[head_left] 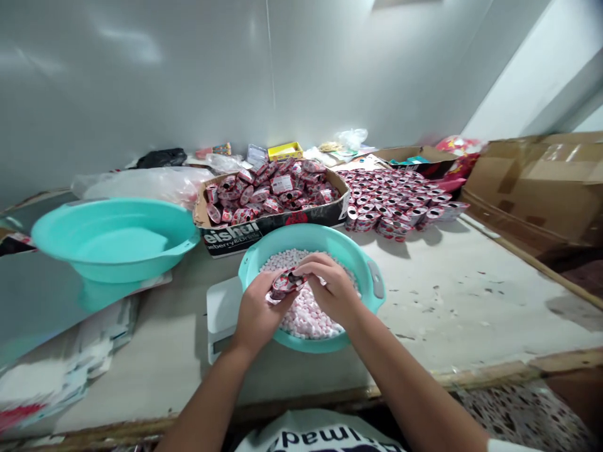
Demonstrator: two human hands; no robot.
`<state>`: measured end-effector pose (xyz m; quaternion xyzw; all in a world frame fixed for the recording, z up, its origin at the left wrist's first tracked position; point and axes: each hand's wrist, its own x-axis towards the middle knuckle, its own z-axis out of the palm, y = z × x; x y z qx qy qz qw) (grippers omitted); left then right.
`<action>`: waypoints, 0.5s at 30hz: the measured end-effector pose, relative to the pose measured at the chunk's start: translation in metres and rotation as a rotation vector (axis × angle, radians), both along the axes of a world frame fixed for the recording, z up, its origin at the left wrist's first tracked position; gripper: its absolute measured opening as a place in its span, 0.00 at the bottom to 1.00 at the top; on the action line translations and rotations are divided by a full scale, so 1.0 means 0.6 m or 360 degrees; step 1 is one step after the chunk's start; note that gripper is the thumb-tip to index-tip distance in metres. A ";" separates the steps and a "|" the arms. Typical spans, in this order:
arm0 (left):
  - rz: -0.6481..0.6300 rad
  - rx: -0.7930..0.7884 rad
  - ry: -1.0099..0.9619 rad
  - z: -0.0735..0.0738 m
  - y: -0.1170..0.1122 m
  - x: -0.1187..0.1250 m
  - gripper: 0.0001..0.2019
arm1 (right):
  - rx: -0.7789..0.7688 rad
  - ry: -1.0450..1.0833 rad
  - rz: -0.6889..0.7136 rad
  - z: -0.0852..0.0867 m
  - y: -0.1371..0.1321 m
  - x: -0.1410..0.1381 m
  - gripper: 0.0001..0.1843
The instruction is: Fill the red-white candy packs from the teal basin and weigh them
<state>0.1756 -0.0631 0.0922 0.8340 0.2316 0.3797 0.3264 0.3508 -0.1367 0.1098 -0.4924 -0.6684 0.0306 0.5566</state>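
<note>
Over a turquoise basin [365,267] of small pale pink and white pellet-like sweets [313,314], my left hand [258,312] is closed around a small red patterned packet [284,284]. The packet has a dark opening on its right side. My right hand [328,285] has its fingertips at that opening; whether they pinch any sweets is hidden. Behind the basin, a cardboard box [230,240] is heaped with similar packets [282,184]. To its right, many more packets [391,198] stand close together with their open ends up.
A white scale [223,307] sits partly under the basin's left side. Another turquoise basin [117,235] stands at left, beside a stack of white sheets [89,351]. A large cardboard carton [537,188] is at right. Plastic bags [146,183] and a yellow tray [285,150] lie along the wall.
</note>
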 end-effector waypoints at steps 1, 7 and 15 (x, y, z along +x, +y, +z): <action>0.0001 -0.0003 -0.0003 0.001 -0.001 0.000 0.16 | -0.0025 0.0030 0.0028 0.001 -0.001 0.001 0.15; -0.0012 -0.0036 0.0005 0.006 -0.004 0.000 0.15 | -0.0223 0.0117 0.0130 0.003 -0.001 0.001 0.12; -0.0017 -0.0111 0.0023 0.005 -0.003 0.003 0.15 | -0.0542 0.0295 -0.0067 -0.014 0.004 0.001 0.15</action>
